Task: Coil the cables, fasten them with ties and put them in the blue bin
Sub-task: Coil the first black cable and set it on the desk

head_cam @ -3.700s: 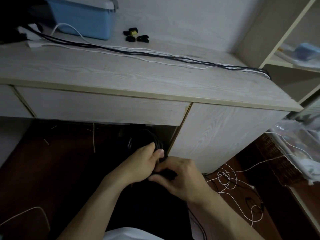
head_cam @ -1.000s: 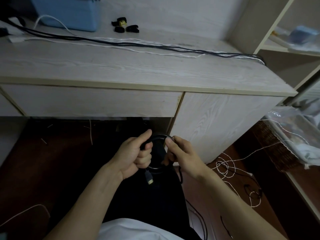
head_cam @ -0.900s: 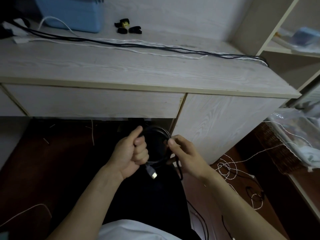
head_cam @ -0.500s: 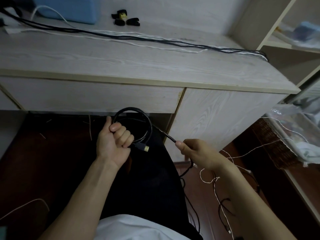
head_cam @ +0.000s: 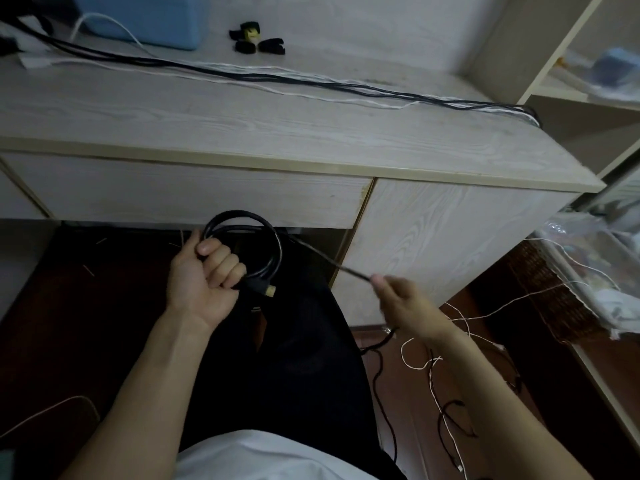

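Note:
My left hand (head_cam: pixel 204 275) grips a black cable (head_cam: pixel 268 233) wound into a small round coil in front of the desk's drawer; a gold-tipped plug (head_cam: pixel 268 291) sticks out beside my fingers. The free run of that cable slants down to my right hand (head_cam: pixel 401 299), which pinches it; the hand is blurred. The blue bin (head_cam: pixel 145 19) stands at the desk's back left. Black cable ties (head_cam: pixel 258 41) lie near it. More black and white cables (head_cam: pixel 311 81) stretch across the desktop.
The wooden desk (head_cam: pixel 277 133) fills the upper view, with shelves (head_cam: pixel 588 81) to the right. Loose white and black cables (head_cam: pixel 446 368) tangle on the floor at lower right. A wicker basket with plastic (head_cam: pixel 571 289) sits on the right.
The coil rose into my left hand alone. My right hand left the coil and slid out to the right along the free cable, pulling it straight.

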A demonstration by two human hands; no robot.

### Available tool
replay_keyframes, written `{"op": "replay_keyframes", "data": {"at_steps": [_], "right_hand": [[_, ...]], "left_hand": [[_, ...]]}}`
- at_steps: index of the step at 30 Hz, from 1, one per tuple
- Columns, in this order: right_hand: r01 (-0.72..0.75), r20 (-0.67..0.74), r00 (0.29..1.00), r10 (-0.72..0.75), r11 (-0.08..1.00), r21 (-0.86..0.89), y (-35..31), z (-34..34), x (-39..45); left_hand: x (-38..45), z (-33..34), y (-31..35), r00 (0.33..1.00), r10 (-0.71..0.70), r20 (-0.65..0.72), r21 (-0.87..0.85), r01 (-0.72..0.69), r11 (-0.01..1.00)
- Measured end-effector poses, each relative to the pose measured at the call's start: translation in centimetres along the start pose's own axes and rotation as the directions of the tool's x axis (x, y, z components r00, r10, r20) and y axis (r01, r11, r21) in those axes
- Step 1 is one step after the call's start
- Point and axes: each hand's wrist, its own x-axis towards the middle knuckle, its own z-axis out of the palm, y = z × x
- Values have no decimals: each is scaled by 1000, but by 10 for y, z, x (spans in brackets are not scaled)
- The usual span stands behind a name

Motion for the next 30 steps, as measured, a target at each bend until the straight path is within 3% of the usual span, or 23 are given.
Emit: {"op": "replay_keyframes", "data": {"at_steps": [2,4,8,11,14,17,22,26,30], "right_hand": [[62,-298,954,-33,994,90,-3,-5,3],[164,-433,897,-90,977,137,-6,-12,2],[343,-387,892,-232,906,247,-3,-19,-4],[347,-478,855,-201,907,239,-5,-16,-3],[291,-578,796,-180,951,105,-6,-18,-1],[247,-560,797,-226,968,-40,-10,-14,-4],[198,-424,868,-258,963,-182,-20,3,-5],[223,-319,908,-272,957,-183,-25,22,-7],[188,-133,955,-265,888,-419,-27,48,-10]], "left_hand": [[1,-4,3,995,-96,16,153,92,984],[1,-8,6,988,-155,-14,311,151,938],[0,-13,9,983,-181,-17,436,170,883],[-4,-13,9,979,-206,-4,535,176,826],[-7,-10,8,965,-260,16,582,202,787],[-11,-3,8,938,-320,135,406,242,881],[-9,6,8,939,-141,313,52,131,990],[-4,11,2,970,-37,239,-37,47,998],[-4,15,-13,996,16,87,-22,-14,1000]]}}
